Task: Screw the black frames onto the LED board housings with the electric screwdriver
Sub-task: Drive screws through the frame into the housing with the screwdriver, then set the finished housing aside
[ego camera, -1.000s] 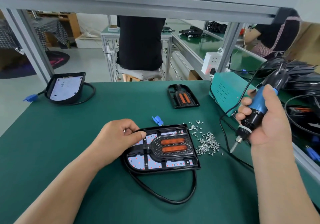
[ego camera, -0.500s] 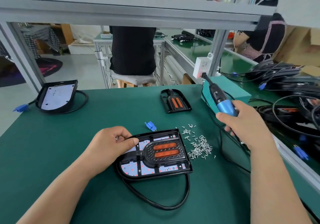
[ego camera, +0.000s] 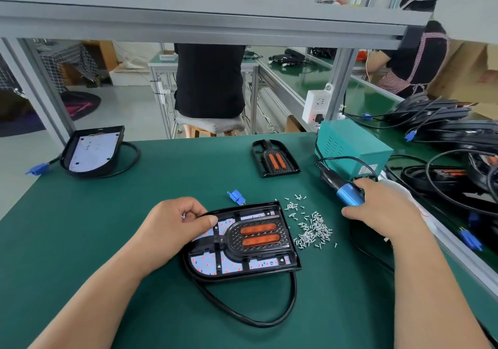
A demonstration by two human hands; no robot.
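Head camera: on the green table (ego camera: 80,240) a black housing (ego camera: 292,263) lies flat in front of the person, near the middle; a black frame (ego camera: 269,251) with two orange strips (ego camera: 260,234) sits on top of it, and the white LED board (ego camera: 204,263) with red dots shows through the frame's openings; a black cable (ego camera: 269,321) loops from the housing toward the near edge, and a blue plug (ego camera: 235,196) lies just beyond the housing's far side.

The left hand (ego camera: 175,222) is at the housing's far left corner; its fingers are curled in, a small silver screw (ego camera: 183,215) shows pinched between them, and the thumb lies on the frame's rim.

The right hand (ego camera: 382,208) is down at the table to the right, wrapped round the blue body of the screwdriver (ego camera: 349,196); the tool is tilted low, its black end pointing away toward the teal box (ego camera: 353,149); its tip is hidden under the hand.

Between the housing and the right hand lies a loose pile of screws (ego camera: 312,231); a spare frame (ego camera: 275,158) rests farther back; a second housing (ego camera: 91,149) with a bare board sits at the far left corner, well apart; a heap of cabled housings (ego camera: 444,130) fills the bench to the right.

Beyond the table a person in black (ego camera: 210,79) sits with their back turned.
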